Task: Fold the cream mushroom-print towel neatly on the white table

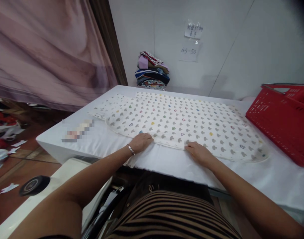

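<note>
A white cloth with a print of grey and coloured mushrooms [166, 116] lies spread out across the table, with rounded near corners. At its near edge, left of the middle, my left hand [142, 141] has its fingers closed on the hem. My right hand [197, 152] grips the same hem farther right, its fingers bent over the edge. Both thumbs are largely hidden. Part of the cloth, or a second layer with a smaller print, extends at the far left.
The cloth lies on a white-covered table [161, 162]. A red plastic basket [281, 122] stands at the right. Folded clothes [152, 71] are stacked at the back by the wall. A pinkish curtain [49, 53] hangs at the left. A blurred item [78, 131] lies near the left edge.
</note>
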Motion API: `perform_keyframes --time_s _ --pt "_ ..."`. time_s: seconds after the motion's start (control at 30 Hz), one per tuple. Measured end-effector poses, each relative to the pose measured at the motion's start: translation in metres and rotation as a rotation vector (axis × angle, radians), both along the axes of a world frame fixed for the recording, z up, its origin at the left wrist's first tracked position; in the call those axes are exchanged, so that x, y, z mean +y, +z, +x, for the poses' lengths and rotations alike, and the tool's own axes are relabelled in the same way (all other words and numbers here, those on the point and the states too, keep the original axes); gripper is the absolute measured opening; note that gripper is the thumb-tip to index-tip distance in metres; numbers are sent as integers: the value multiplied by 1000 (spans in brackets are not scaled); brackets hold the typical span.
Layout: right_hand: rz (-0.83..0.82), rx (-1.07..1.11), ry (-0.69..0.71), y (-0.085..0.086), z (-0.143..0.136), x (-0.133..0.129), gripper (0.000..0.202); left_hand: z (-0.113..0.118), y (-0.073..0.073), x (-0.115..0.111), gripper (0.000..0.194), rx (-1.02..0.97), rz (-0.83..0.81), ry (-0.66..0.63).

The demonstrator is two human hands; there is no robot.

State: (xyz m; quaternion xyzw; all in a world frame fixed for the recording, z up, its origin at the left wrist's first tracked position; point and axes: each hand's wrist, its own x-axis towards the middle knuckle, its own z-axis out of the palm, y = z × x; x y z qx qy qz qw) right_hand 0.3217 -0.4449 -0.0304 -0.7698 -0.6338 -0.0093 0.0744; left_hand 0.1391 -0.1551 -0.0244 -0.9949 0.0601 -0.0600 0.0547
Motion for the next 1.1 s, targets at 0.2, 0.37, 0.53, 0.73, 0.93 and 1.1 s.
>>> perform_keyframes --time_s 0.2,0.37,0.53,0.73,0.93,1.1 --pt "-35 156 -158 9 -1 1 33 7 1 -1 20 -67 73 -1" --pt "25 108 -123 7 -1 -12 32 -2 -4 -6 19 -149 18 9" --pt "213 104 -29 6 -9 -2 33 -2 -12 -7 19 -132 -41 57" --pt "165 304 76 18 -12 48 40 1 -13 -9 16 -108 -25 92" --pt "-79 281 -21 14 18 63 52 -2 -14 -12 13 -153 -101 123" --pt "-160 225 50 7 20 67 58 -4 -21 -16 14 -218 -155 141"
